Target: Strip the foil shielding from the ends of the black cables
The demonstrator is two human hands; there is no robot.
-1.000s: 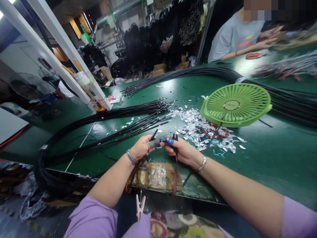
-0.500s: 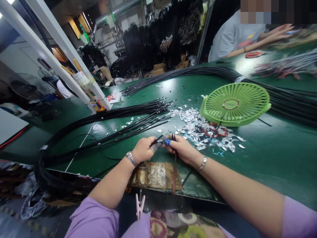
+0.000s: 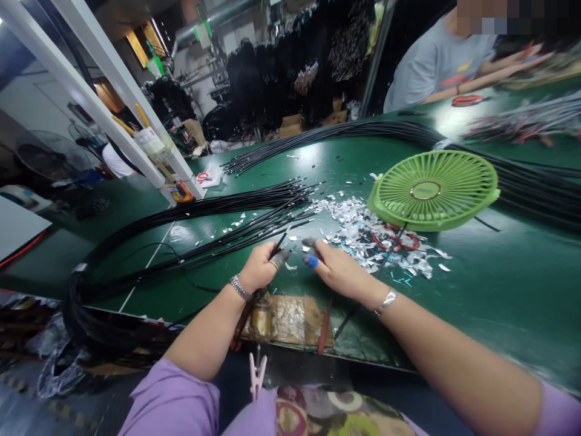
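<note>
My left hand [image 3: 259, 266] is closed on a black cable [image 3: 278, 243], pinched between thumb and fingers, its pale end pointing up and away. Grey covering wraps the thumb tip. My right hand [image 3: 336, 269] is a little to the right, thumb and forefinger apart with a gap between them. Blue tape circles its thumb, and the forefinger tip is grey. The remaining right fingers are hidden under the palm. Below the hands, a taped wooden board [image 3: 290, 318] lies at the table edge, with a red-brown strip [image 3: 325, 330] near its right end.
A bundle of black cables [image 3: 236, 203] curves along the left, and another cable bundle [image 3: 349, 129] runs behind. Silver and blue scraps [image 3: 345, 221] surround red-handled scissors [image 3: 394, 238] beneath a green fan [image 3: 429, 191]. A co-worker [image 3: 438, 60] sits across the green table [image 3: 490, 290].
My hands have come apart. The right hand has drawn back from the left and opened its thumb and forefinger. The left hand keeps the cable, whose pale end now shows.
</note>
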